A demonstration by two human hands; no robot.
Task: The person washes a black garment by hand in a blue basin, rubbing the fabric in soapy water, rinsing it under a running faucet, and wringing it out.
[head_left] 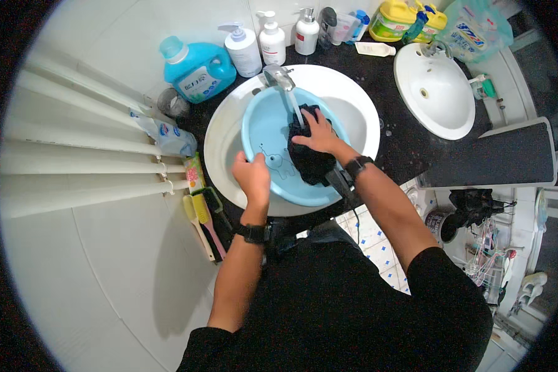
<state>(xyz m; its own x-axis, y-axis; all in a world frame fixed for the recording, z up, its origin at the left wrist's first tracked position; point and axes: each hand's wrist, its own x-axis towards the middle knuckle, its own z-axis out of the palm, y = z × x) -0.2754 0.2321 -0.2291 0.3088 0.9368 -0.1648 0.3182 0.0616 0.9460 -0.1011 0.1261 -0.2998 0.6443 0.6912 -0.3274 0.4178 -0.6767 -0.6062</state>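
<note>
A light blue basin (pixel 263 121) with an elephant drawing on its inside sits in the white oval sink (pixel 358 115). My left hand (pixel 252 177) is closed on the basin's near-left rim, thumb toward the inside. In the basin lies a bunched black cloth (pixel 313 162), probably a garment. My right hand (pixel 319 132) rests on top of this cloth with its fingers spread. Water runs from the metal faucet (pixel 279 77) onto the cloth beside my right fingers.
Behind the sink stand a blue detergent jug (pixel 198 77) and several pump bottles (pixel 272 43). Brushes (pixel 203 214) lie at the counter's left edge, near white pipes (pixel 93 164). A second sink (pixel 437 102) is at the right, beside a dark grey panel (pixel 496 155).
</note>
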